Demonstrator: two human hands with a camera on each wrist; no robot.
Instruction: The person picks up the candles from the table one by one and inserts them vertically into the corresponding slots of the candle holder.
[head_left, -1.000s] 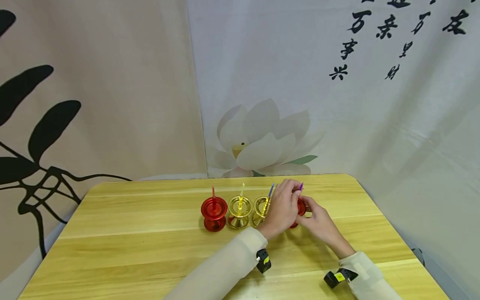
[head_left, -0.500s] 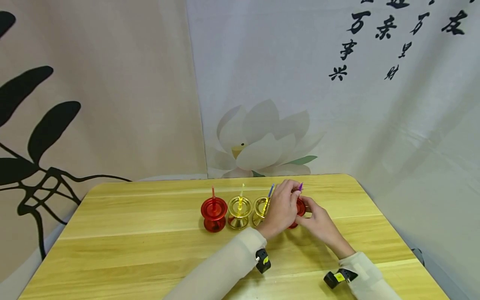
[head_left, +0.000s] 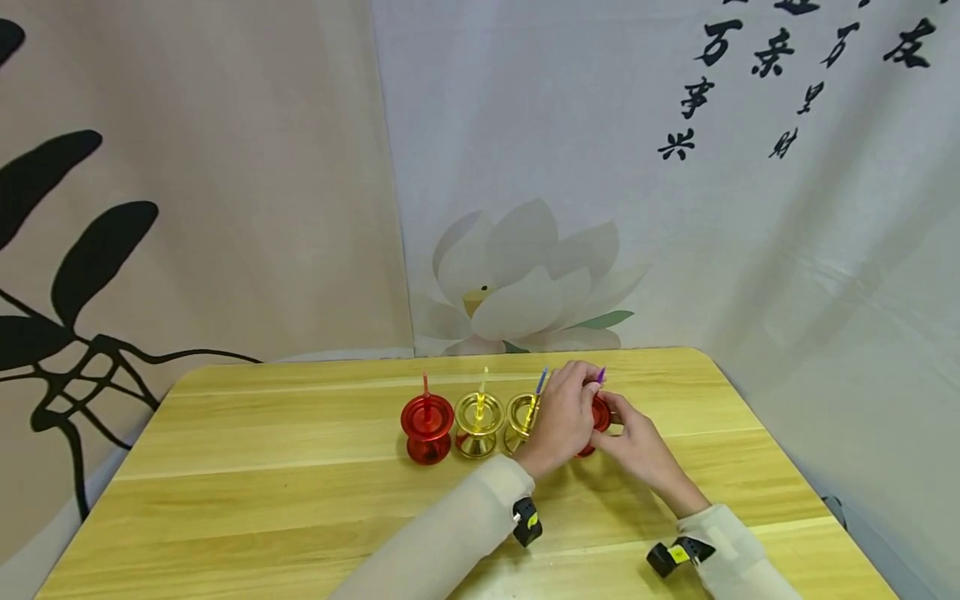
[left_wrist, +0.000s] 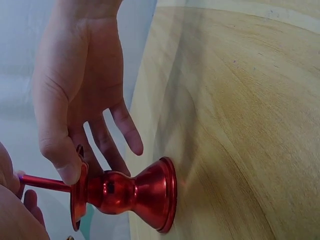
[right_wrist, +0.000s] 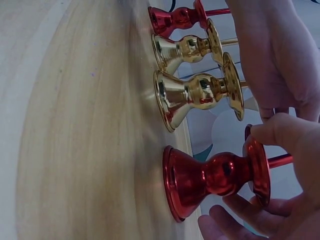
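Note:
In the head view, my left hand (head_left: pixel 557 427) pinches a thin purple candle (head_left: pixel 602 375) by its upper part. The candle stands over the thin upright tube (left_wrist: pixel 47 183) of a shiny red candle holder (left_wrist: pixel 152 194) at the right end of a row. My right hand (head_left: pixel 639 442) grips that holder's dish by the rim, with the thumb (left_wrist: pixel 69 170) on the dish in the left wrist view. The holder's base (right_wrist: pixel 175 185) rests on the table. My left hand hides most of the holder and the candle's lower end in the head view.
To the left stand two gold candle holders, one with a blue candle (head_left: pixel 542 381) and one (head_left: pixel 477 442) with a yellow candle (head_left: pixel 484 382). Farthest left is a red holder (head_left: pixel 429 446) with a red candle (head_left: pixel 426 383). The wooden table (head_left: pixel 262 500) ends at a curtain (head_left: pixel 300 208).

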